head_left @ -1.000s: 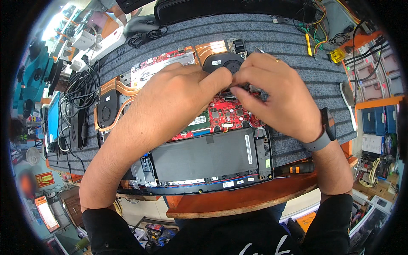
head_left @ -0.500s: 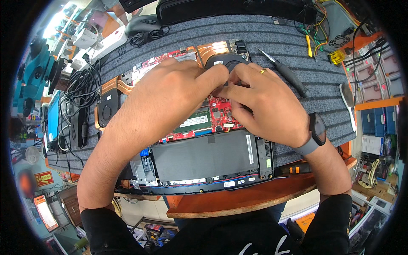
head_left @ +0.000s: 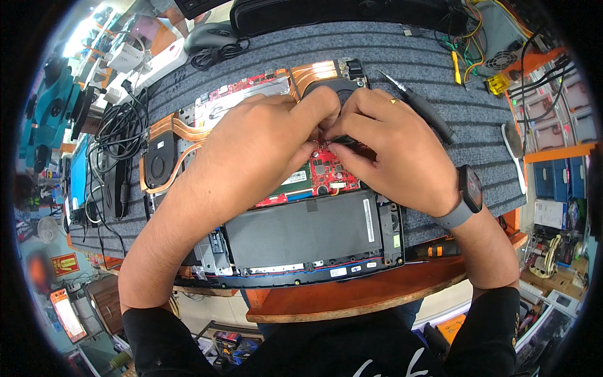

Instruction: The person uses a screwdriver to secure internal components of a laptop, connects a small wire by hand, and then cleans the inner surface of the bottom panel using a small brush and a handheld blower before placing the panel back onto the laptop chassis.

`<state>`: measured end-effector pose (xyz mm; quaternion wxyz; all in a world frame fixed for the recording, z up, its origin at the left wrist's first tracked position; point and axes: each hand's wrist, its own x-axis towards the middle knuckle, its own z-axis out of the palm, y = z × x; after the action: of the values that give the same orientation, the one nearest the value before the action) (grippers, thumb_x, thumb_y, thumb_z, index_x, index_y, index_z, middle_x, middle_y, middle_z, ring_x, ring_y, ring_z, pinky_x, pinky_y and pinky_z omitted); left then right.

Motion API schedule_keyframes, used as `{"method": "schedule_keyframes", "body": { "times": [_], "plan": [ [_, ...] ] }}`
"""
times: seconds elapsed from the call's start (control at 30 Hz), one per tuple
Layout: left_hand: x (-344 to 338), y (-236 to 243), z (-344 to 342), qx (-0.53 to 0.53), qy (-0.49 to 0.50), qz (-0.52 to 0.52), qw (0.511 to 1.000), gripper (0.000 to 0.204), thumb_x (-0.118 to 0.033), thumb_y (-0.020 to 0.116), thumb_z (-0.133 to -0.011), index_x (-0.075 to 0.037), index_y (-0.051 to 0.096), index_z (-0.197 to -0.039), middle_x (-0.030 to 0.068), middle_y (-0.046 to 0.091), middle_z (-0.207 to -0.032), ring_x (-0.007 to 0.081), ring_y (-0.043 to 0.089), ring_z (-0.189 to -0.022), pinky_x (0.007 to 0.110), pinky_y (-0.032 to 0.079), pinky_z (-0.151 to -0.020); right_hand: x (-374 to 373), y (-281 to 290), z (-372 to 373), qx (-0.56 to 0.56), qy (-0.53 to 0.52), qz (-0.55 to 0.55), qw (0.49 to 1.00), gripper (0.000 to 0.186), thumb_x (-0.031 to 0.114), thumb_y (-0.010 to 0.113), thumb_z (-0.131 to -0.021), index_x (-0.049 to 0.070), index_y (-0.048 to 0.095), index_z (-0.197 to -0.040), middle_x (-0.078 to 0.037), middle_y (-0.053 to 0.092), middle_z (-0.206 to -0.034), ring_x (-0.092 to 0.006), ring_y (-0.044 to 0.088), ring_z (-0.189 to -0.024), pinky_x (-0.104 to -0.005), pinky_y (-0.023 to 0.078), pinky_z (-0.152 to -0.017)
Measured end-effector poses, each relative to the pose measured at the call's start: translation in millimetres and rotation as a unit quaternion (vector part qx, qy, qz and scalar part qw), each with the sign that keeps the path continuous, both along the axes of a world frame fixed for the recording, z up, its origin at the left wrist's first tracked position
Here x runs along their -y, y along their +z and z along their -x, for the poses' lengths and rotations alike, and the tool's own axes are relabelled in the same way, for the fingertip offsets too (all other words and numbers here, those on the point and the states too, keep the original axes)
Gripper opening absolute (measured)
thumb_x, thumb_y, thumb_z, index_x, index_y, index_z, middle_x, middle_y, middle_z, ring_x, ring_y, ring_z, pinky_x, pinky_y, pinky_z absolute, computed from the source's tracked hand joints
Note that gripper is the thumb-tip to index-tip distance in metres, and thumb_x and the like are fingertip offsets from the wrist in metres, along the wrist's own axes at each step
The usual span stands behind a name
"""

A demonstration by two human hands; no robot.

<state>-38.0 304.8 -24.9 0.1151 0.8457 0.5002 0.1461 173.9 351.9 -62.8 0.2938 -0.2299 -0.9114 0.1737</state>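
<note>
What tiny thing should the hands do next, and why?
Maybe the right hand should make one slow, gentle nudge beside the left hand. The two are close together over the red circuit board, which is crowded with small parts. What they're handling is mostly hidden by fingers, so rushing might bump something.

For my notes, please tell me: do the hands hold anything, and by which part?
It cannot be told: the left hand and right hand are close together over the red circuit board, hiding any grip.
</note>
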Motion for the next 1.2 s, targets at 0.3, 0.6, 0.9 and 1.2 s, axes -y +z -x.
{"method": "schedule_keyframes", "body": {
  "times": [0.3,0.6,0.9,1.2],
  "plan": [
    [2,7,1,-0.014,0.007,-0.003,1.000,0.033,-0.003,0.074,-0.080,-0.006,0.051,-0.103,0.0100,0.069,-0.090,0.0293,0.072,-0.090,0.038,0.056,-0.076,3,0,0,0.040,0.015,-0.062,0.997,0.013,0.011,0.072,-0.079,0.008,0.071,-0.092,-0.006,0.057,-0.092,-0.0248,0.060,-0.089,-0.0389,0.048,-0.077],
    [5,1,-1,-0.012,0.013,-0.010,1.000,0.033,-0.003,0.075,-0.081,-0.007,0.051,-0.103,0.0099,0.071,-0.091,0.0291,0.073,-0.090,0.038,0.057,-0.074,-7,11,-7,0.000,0.006,-0.042,0.999,0.011,0.006,0.070,-0.077,0.007,0.067,-0.088,-0.008,0.057,-0.089,-0.0292,0.059,-0.086,-0.0407,0.049,-0.075],
    [6,-2,-4,0.067,0.056,0.026,0.996,0.032,-0.006,0.076,-0.082,-0.007,0.052,-0.103,0.0097,0.072,-0.090,0.0284,0.073,-0.091,0.037,0.057,-0.075,-4,5,-4,-0.011,0.014,-0.009,1.000,0.011,0.006,0.070,-0.079,0.006,0.067,-0.089,-0.008,0.057,-0.088,-0.0295,0.060,-0.086,-0.0409,0.050,-0.076],
    [7,-3,-3,0.080,0.020,0.039,0.996,0.028,-0.005,0.075,-0.083,-0.005,0.053,-0.101,0.0100,0.072,-0.089,0.0263,0.074,-0.090,0.035,0.057,-0.076,-6,8,-6,-0.001,0.008,-0.003,1.000,0.009,0.006,0.069,-0.080,0.005,0.067,-0.089,-0.009,0.057,-0.088,-0.0301,0.060,-0.086,-0.0417,0.050,-0.077]
  ]
}}
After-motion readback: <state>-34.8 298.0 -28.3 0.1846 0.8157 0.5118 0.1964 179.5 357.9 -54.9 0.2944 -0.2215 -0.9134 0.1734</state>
